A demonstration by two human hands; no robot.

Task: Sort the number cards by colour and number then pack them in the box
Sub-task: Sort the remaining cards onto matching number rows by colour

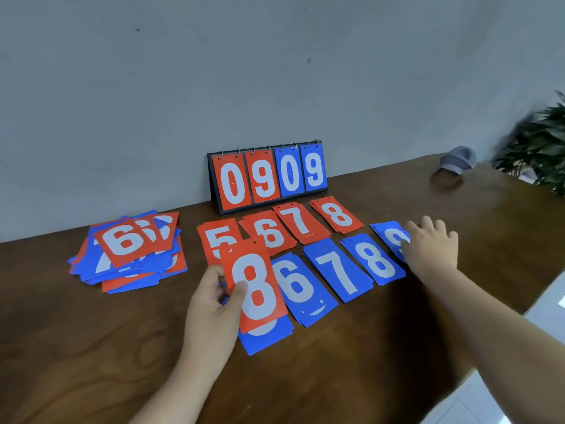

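Observation:
My left hand grips a small stack of cards, a red 8 on top and a blue card beneath. My right hand rests with spread fingers on the blue 9 pile. Sorted red piles lie in a row: 5, 6, 7, 8. In front of them lie blue piles 6, 7 and 8. A mixed unsorted heap of red and blue cards sits at the left.
A flip scoreboard reading 0909 stands against the grey wall. A grey cap lies at the far right of the wooden table, with a leafy plant beyond. The table's right edge runs diagonally past my right arm.

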